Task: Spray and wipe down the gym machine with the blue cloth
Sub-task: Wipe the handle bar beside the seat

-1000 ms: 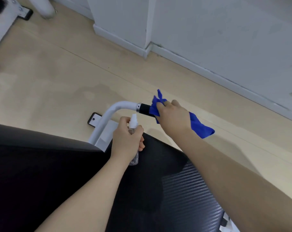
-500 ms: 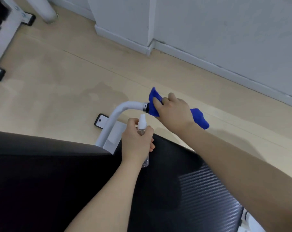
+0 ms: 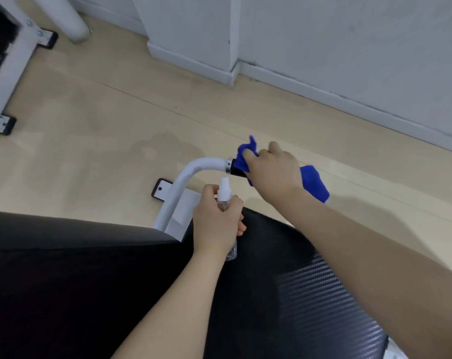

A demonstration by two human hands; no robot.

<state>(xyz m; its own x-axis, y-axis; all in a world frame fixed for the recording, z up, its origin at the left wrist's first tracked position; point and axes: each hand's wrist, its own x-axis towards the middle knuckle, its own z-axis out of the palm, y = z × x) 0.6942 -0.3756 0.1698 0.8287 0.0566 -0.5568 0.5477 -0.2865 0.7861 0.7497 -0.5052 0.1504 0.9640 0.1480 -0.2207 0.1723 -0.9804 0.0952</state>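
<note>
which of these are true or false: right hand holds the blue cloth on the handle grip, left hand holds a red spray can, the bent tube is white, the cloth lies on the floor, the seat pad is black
1. The right hand holds the blue cloth on the handle grip: true.
2. The left hand holds a red spray can: false, it grips a clear spray bottle with a white nozzle.
3. The bent tube is white: true.
4. The cloth lies on the floor: false, it is wrapped on the grip.
5. The seat pad is black: true.

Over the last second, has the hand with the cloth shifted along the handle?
Yes. The right hand slid outward, away from the silver collar, exposing more black grip.
</note>
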